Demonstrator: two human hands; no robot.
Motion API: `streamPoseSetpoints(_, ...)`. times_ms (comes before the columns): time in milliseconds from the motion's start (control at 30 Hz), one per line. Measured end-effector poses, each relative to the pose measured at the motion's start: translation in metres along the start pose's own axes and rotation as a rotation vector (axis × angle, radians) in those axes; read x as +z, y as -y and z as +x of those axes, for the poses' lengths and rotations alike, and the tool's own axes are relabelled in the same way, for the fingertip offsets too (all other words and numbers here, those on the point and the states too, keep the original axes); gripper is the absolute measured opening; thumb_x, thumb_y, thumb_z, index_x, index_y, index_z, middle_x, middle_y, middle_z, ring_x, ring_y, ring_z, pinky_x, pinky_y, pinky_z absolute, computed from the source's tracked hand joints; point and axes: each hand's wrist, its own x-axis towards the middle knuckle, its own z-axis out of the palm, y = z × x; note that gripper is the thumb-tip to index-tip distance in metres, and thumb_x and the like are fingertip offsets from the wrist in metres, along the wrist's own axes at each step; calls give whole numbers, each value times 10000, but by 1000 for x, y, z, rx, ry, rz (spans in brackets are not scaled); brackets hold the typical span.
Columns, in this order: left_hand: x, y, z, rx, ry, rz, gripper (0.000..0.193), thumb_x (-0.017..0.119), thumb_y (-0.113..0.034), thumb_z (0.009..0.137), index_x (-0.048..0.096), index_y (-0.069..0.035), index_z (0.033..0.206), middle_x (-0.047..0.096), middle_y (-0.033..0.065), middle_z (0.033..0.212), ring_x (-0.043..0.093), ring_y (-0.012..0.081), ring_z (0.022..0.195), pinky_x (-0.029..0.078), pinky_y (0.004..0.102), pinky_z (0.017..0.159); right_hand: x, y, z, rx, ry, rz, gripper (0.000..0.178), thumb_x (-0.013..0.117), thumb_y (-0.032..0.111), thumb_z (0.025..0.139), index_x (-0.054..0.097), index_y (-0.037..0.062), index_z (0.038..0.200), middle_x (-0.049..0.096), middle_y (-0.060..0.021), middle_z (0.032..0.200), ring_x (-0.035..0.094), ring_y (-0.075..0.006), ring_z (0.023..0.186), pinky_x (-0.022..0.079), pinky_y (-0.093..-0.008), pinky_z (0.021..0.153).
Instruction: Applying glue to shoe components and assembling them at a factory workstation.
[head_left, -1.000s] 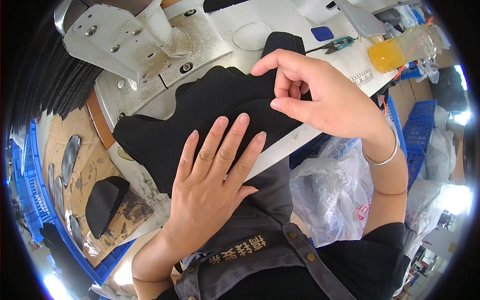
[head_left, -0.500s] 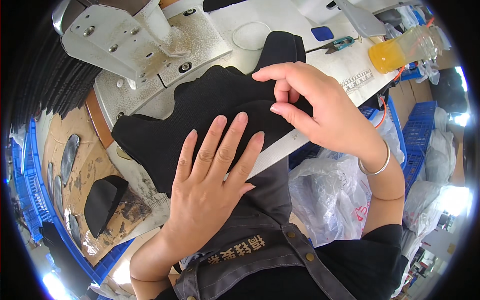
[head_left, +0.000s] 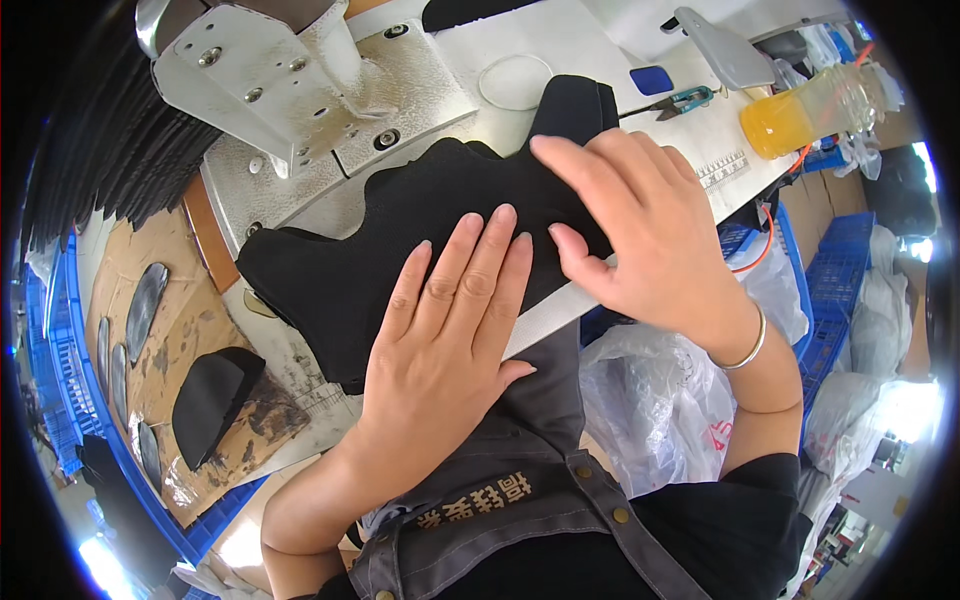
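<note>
A black fabric piece (head_left: 420, 215) with a wavy far edge lies on the white machine bed (head_left: 550, 318), a narrow strip rising at its right end. My left hand (head_left: 440, 340) rests flat on its near middle, fingers stretched out and pointing away from me. My right hand (head_left: 645, 230) is over the right end of the fabric. Its thumb and forefinger are apart with nothing between them; the other fingers are partly curled. Whether those fingertips touch the cloth I cannot tell.
A white sewing machine (head_left: 250, 85) stands at the far left. Teal snips (head_left: 685, 103), a blue patch (head_left: 651, 80) and a jar of yellow liquid (head_left: 780, 122) sit at the far right. Left lies a black curved pad (head_left: 212, 405) on cardboard (head_left: 270, 425). A plastic bag (head_left: 650, 400) hangs near right.
My left hand has slid slightly right, its fingers closer together. The right hand's thumb and forefinger have spread a little as it moved right. The whole view has shifted slightly.
</note>
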Motion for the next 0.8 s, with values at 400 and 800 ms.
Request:
streamPoseSetpoints(400,1,-3,23,86,14,-150,994,743,-430,610,356,-13,1425,355,128,1487,357,281,1361,264,443,1115,0,-8,-28,446,-182,497,328,559,-37,853,562,22,1176,623,-123,997,618,-198,810,498,-302,741)
streamPoseSetpoints(800,0,-4,30,104,-9,-133,857,723,-446,660,440,-128,1404,384,83,1474,358,305,1353,301,466,1086,11,-12,-33,325,-231,390,319,604,-60,792,576,28,1097,592,-129,967,599,-256,775,495,-338,700)
